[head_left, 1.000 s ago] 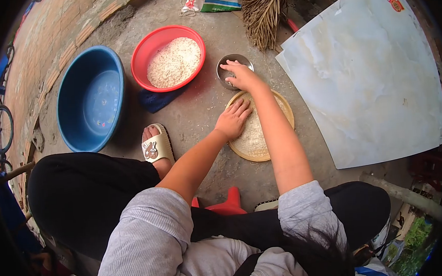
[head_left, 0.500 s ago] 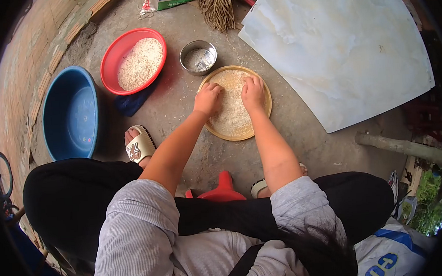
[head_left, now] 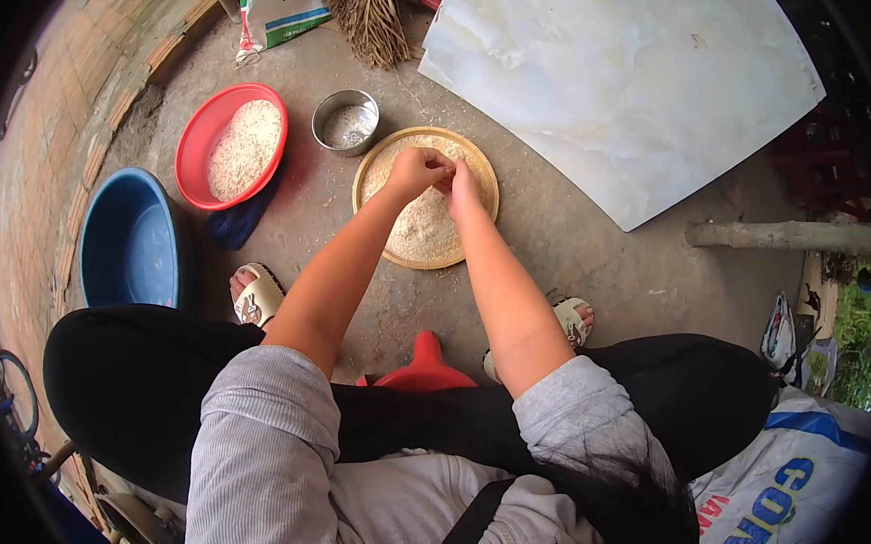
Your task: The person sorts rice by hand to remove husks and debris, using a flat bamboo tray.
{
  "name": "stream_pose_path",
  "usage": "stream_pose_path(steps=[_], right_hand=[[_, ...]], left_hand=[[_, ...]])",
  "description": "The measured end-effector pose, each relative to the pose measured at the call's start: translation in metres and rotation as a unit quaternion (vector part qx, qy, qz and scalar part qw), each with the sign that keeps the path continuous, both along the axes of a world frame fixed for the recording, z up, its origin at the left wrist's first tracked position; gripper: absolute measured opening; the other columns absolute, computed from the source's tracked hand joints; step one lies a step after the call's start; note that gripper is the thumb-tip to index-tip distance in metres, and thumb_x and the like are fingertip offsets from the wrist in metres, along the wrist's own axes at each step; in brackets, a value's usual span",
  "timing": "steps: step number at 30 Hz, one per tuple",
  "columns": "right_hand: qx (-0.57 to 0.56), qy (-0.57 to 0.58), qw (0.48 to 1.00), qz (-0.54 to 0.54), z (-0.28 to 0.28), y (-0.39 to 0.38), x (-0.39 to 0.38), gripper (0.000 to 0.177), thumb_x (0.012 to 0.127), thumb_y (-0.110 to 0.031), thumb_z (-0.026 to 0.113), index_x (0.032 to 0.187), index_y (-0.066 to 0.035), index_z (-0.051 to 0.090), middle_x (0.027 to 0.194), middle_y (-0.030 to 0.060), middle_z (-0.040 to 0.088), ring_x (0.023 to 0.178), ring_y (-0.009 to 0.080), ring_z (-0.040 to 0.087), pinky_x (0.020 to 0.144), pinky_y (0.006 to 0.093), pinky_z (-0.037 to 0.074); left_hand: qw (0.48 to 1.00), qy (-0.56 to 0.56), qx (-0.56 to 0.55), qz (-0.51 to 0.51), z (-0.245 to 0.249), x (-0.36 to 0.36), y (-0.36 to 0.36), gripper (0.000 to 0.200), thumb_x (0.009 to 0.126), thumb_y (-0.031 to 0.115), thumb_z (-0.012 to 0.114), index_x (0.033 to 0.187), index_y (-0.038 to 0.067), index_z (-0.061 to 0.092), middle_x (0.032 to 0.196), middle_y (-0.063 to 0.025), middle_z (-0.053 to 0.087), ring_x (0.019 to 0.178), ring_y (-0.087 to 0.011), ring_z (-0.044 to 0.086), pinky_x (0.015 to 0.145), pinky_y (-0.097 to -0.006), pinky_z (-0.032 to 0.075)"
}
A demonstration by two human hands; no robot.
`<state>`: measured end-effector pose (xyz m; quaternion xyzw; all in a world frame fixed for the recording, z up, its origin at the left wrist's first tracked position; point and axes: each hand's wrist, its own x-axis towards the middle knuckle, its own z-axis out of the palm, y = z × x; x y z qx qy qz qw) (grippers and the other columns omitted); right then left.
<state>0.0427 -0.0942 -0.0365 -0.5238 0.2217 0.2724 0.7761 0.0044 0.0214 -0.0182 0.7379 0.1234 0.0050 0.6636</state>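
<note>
A round woven tray [head_left: 491, 195] lies on the concrete floor in front of me, covered with pale grains [head_left: 418, 229] that look like rice. Over its middle, my left hand [head_left: 418, 171] and my right hand [head_left: 463, 186] meet with fingers drawn together. The fingertips of both hands pinch close to each other; whatever is between them is too small to make out. Just beyond the tray's left side stands a metal bowl [head_left: 346, 123] with some grains at its bottom. Farther left, a red basin [head_left: 185, 162] holds a heap of the same pale grains.
A blue tub [head_left: 130, 239] stands at the left, near a brick edge. To the right lies a large pale marbled sheet [head_left: 622, 75]. A straw broom [head_left: 368, 24] and a printed sack [head_left: 284, 14] are at the back. Below me is a red stool [head_left: 426, 366].
My hands have come together over the tray from being apart on the grains. The whole view has shifted slightly, with the floor things moving left.
</note>
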Motion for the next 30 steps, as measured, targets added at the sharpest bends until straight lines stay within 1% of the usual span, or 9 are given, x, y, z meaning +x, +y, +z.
stream_pose_path(steps=[2,6,8,11,16,17,20,28,30], right_hand=[[0.143,0.034,0.989,0.019,-0.007,-0.003,0.009,0.036,0.097,-0.029,0.044,0.1,0.004,0.058,0.086,0.0118,0.064,0.076,0.0229,0.064,0.068,0.0337,0.053],[0.059,0.043,0.997,-0.012,-0.012,-0.021,0.023,0.03,0.095,-0.024,0.046,0.09,0.002,0.059,0.076,0.0102,0.062,0.064,0.0203,0.061,0.061,0.0308,0.052],[-0.086,-0.008,0.996,-0.012,-0.004,-0.038,0.02,0.031,0.095,-0.024,0.045,0.082,0.001,0.057,0.071,0.0085,0.06,0.061,0.0187,0.06,0.057,0.0295,0.05],[-0.132,-0.052,0.989,-0.03,-0.004,-0.049,0.013,0.032,0.095,-0.024,0.045,0.085,0.002,0.059,0.069,0.0089,0.061,0.056,0.0181,0.059,0.052,0.0292,0.049],[-0.148,-0.081,0.986,0.015,0.003,-0.043,0.002,0.033,0.096,-0.026,0.045,0.091,0.003,0.06,0.075,0.0106,0.063,0.061,0.0191,0.061,0.056,0.0292,0.05],[-0.058,-0.039,0.997,0.033,0.002,-0.041,0.004,0.033,0.097,-0.027,0.045,0.093,0.002,0.06,0.078,0.0105,0.063,0.064,0.0194,0.061,0.058,0.029,0.05],[0.046,0.004,0.998,0.044,0.007,-0.037,0.008,0.031,0.097,-0.026,0.045,0.097,0.002,0.059,0.082,0.0094,0.063,0.072,0.0191,0.061,0.063,0.029,0.049],[-0.169,-0.127,0.977,-0.033,-0.005,-0.051,0.015,0.031,0.095,-0.02,0.045,0.08,0.002,0.06,0.07,0.0083,0.06,0.055,0.0157,0.057,0.05,0.0282,0.048],[-0.21,-0.117,0.971,0.019,-0.014,-0.048,0.019,0.031,0.095,-0.021,0.044,0.081,0.002,0.059,0.071,0.0089,0.061,0.056,0.0159,0.058,0.051,0.0281,0.048]], left_hand=[[0.963,-0.053,0.262,-0.023,0.034,0.004,0.0,0.024,0.069,0.014,0.072,0.092,0.01,0.071,0.094,-0.0108,0.066,0.085,-0.0282,0.062,0.081,-0.0365,0.049],[0.926,-0.082,0.365,0.044,0.025,-0.004,0.001,0.036,0.069,0.014,0.071,0.105,0.012,0.066,0.108,-0.011,0.062,0.103,-0.0334,0.056,0.091,-0.0406,0.045],[0.901,-0.093,0.417,-0.073,-0.001,-0.015,-0.001,0.037,0.069,0.01,0.07,0.105,0.011,0.066,0.112,-0.0109,0.061,0.105,-0.0325,0.056,0.09,-0.0405,0.046],[0.903,-0.037,0.411,-0.117,-0.017,-0.024,-0.012,0.03,0.069,0.008,0.07,0.099,0.009,0.069,0.102,-0.0105,0.066,0.093,-0.0278,0.062,0.082,-0.0365,0.05],[0.99,-0.022,0.134,-0.034,0.005,-0.015,-0.031,0.016,0.072,0.006,0.069,0.088,0.007,0.071,0.076,-0.0094,0.069,0.069,-0.0228,0.066,0.068,-0.0319,0.053],[0.991,0.016,0.098,-0.094,0.014,-0.01,-0.03,0.02,0.075,0.013,0.069,0.094,0.009,0.07,0.087,-0.0111,0.068,0.081,-0.0261,0.065,0.074,-0.0349,0.052],[0.917,-0.06,0.394,0.027,0.04,-0.01,-0.043,0.027,0.077,0.021,0.069,0.102,0.01,0.067,0.099,-0.0135,0.064,0.094,-0.0306,0.06,0.082,-0.039,0.049],[0.914,-0.018,0.401,-0.066,-0.008,-0.035,-0.028,0.024,0.079,0.017,0.066,0.101,0.007,0.067,0.103,-0.0138,0.061,0.101,-0.031,0.057,0.086,-0.0392,0.047],[0.974,0.047,0.215,-0.049,0.0,-0.035,-0.03,0.02,0.079,0.011,0.065,0.098,0.006,0.067,0.102,-0.0141,0.061,0.1,-0.0295,0.058,0.086,-0.0376,0.047]])
